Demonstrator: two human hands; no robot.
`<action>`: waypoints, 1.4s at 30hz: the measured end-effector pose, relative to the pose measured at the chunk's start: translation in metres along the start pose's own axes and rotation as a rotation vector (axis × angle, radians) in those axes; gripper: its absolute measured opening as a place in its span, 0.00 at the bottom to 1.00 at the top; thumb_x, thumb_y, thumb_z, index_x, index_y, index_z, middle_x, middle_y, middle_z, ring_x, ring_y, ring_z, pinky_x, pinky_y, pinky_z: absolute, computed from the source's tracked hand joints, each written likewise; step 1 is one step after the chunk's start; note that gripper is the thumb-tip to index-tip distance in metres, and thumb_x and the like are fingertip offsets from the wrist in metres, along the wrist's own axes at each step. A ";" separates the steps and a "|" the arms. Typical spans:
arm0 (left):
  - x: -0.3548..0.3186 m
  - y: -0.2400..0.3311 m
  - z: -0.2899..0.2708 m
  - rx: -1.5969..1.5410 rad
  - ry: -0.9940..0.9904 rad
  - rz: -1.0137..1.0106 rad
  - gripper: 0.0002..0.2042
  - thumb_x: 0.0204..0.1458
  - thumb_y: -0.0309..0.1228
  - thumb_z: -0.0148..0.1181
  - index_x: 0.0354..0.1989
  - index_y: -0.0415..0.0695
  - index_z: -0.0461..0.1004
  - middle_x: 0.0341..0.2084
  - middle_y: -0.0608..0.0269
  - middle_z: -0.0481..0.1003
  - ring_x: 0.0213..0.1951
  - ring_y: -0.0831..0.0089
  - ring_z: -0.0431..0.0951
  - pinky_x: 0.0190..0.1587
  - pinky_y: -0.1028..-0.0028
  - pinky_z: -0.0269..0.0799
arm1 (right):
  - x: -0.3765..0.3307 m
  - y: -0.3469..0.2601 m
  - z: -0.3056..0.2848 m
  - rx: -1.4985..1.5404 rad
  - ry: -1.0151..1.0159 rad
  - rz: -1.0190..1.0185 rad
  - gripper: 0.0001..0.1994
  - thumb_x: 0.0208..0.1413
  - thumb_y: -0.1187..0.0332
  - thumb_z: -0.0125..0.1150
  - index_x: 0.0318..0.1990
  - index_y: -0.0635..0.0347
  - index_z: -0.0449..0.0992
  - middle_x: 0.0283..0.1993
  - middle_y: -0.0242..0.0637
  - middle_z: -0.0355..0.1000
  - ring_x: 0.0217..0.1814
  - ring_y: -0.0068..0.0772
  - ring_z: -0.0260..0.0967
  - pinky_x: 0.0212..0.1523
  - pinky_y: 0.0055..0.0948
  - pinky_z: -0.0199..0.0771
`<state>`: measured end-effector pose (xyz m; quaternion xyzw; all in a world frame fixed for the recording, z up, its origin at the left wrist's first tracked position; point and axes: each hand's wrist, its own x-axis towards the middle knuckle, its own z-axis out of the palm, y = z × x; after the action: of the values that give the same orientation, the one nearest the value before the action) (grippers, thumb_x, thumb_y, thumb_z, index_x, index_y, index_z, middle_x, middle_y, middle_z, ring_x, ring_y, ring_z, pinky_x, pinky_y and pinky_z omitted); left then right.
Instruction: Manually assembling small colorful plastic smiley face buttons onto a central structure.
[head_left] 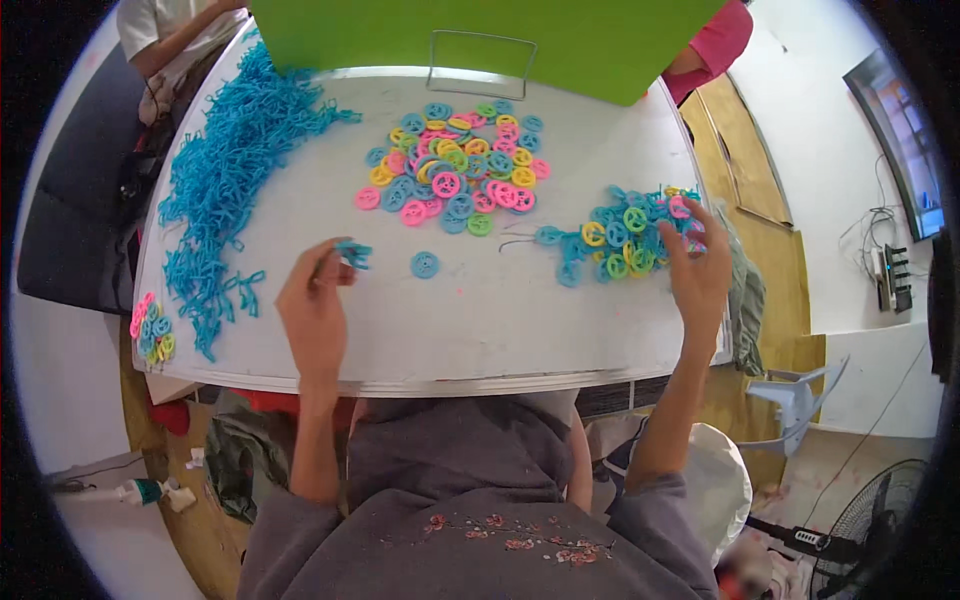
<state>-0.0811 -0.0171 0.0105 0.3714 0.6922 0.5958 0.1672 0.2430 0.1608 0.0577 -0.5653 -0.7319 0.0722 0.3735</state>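
Far left, a small stack of mixed-colour discs [151, 330] is parked at the table [330, 340] edge, right beside a long heap of tangled blue cord pieces [225, 170]. Next over, a short blue cord piece [353, 252] is pinched between the fingertips of the left hand [315, 310], held just above the white tabletop. A single blue disc [425, 264] is left lying flat just beside that hand.

Further back in the middle, a big loose pile of pink, yellow, green and blue discs [455, 170] is spread out, with a green board [480, 40] behind it.

On the right, a strung cluster of discs on blue cord [615, 240] is touched by the right hand [695, 275]; its fingers are curled onto the cluster's far end, though whether anything is properly gripped can't be told.

The stuff looks feather-light: cord soft and floppy, best pinched near its tip; discs thin, stiff, probably a bit slippery, best taken by the rim.
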 end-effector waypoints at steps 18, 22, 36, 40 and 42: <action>0.016 0.005 0.111 0.529 -0.191 0.596 0.10 0.48 0.25 0.61 0.39 0.38 0.74 0.35 0.57 0.71 0.42 0.64 0.72 0.41 0.70 0.70 | -0.092 -0.056 0.067 1.050 -0.456 0.416 0.10 0.59 0.72 0.58 0.46 0.67 0.74 0.38 0.33 0.75 0.37 0.19 0.71 0.38 0.20 0.70; 0.021 -0.005 0.110 0.735 -0.413 0.712 0.12 0.42 0.21 0.58 0.39 0.38 0.74 0.37 0.55 0.67 0.43 0.59 0.68 0.47 0.67 0.68 | -0.093 -0.061 0.066 1.060 -0.478 0.407 0.11 0.58 0.72 0.58 0.47 0.68 0.74 0.38 0.34 0.74 0.35 0.19 0.70 0.38 0.20 0.71; -0.020 0.025 0.081 -0.383 -0.452 -0.214 0.08 0.58 0.25 0.53 0.43 0.37 0.74 0.34 0.62 0.77 0.37 0.73 0.78 0.32 0.75 0.78 | -0.091 -0.055 0.075 1.008 -0.469 0.444 0.08 0.55 0.73 0.61 0.40 0.68 0.76 0.34 0.37 0.76 0.35 0.24 0.74 0.36 0.22 0.72; -0.031 0.026 0.079 -0.482 -0.482 -0.213 0.11 0.59 0.24 0.52 0.48 0.38 0.74 0.38 0.61 0.74 0.39 0.72 0.79 0.38 0.74 0.80 | -0.094 -0.061 0.076 1.023 -0.470 0.422 0.07 0.57 0.73 0.59 0.40 0.66 0.75 0.34 0.36 0.76 0.35 0.22 0.73 0.37 0.20 0.71; -0.032 0.023 0.079 -0.481 -0.485 -0.182 0.11 0.59 0.24 0.51 0.49 0.37 0.74 0.39 0.61 0.73 0.39 0.72 0.79 0.40 0.74 0.80 | -0.095 -0.059 0.078 1.011 -0.490 0.408 0.07 0.56 0.73 0.60 0.40 0.66 0.75 0.34 0.36 0.76 0.35 0.22 0.73 0.37 0.20 0.71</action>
<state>0.0012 0.0160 0.0074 0.3888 0.5024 0.6189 0.4619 0.1560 0.0806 -0.0105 -0.4134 -0.5485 0.6102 0.3949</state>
